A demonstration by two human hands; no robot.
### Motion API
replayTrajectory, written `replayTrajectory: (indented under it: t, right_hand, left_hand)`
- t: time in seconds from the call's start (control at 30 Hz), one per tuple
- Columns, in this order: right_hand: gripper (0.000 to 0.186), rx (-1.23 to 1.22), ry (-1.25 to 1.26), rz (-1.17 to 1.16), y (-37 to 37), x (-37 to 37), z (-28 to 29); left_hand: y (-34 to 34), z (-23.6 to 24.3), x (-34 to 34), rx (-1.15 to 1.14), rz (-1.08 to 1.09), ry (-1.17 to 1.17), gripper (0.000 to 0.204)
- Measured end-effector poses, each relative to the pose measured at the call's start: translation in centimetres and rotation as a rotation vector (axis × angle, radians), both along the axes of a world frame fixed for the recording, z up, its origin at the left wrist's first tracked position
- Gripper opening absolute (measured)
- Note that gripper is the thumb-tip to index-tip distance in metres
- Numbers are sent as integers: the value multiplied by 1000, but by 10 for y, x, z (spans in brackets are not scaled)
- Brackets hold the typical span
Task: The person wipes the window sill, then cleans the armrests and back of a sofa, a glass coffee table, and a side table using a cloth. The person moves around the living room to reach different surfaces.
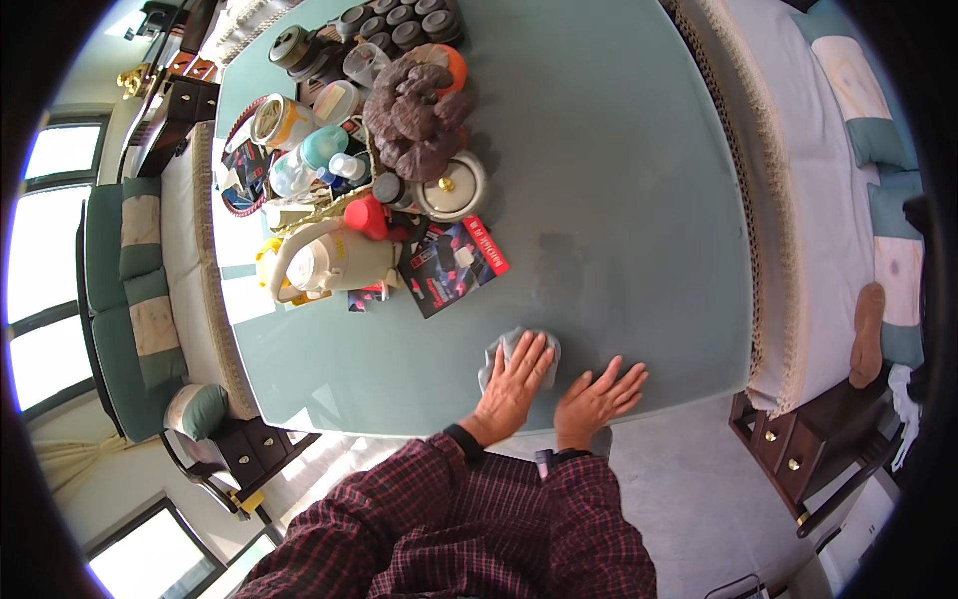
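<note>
My left hand (511,384) lies flat on a crumpled grey cloth (491,357) near the front edge of the glass-topped table (639,250), its fingers stretched out and pressing on the cloth. To its right, my right hand (591,404) rests open by the table's edge, fingers spread on the glass, holding nothing. A dark printed card or packet (439,275) with a red band lies beyond the cloth. Both wrists have dark bands on them.
Clutter fills the table's left and back: a cream kettle (334,260), red-lidded container (364,215), lidded pot (449,200), bottles, large dark fungus (419,115) and black jars (399,25). Cushioned benches (808,250) flank both sides; dark drawer units (803,449) stand below them.
</note>
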State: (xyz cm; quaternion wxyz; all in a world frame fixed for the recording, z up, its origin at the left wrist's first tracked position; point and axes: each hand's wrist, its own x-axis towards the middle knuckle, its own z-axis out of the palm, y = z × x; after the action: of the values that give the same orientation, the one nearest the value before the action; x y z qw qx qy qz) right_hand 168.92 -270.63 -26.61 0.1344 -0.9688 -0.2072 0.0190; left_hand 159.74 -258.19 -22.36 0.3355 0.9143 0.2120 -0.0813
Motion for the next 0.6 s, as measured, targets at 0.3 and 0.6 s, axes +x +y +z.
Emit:
replayTrajectory:
  t: [0.3,0.6]
  right_hand:
    - [60,354,299,172,-97,120,39]
    - [63,107,18,84,-98,291,-5]
  left_hand:
    - [132,-36,216,455,373,-119,84]
    - [-87,0,219,136,-23,-19,93]
